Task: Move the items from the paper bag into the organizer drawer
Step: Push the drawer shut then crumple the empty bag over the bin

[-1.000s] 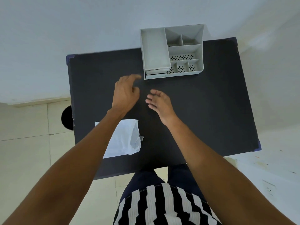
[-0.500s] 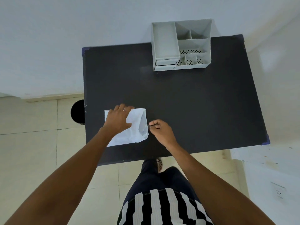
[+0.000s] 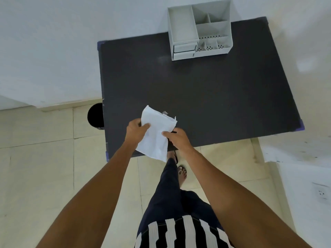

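So far I've only got both hands, left hand [image 3: 137, 130] and right hand [image 3: 176, 138], clamped on the paper bag [image 3: 155, 135]; its contents seem unremoved, and the organizer [image 3: 199, 31] looks empty.

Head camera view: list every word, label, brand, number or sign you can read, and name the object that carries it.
None: no readable text appears anywhere.
The white paper bag, the grey plastic desk organizer and the black table top show no print or labels.

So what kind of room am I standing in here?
Probably a plain indoor room at home or in a small office: a dark table against a white wall, a grey desk organizer on it, a tiled floor and a wall socket.
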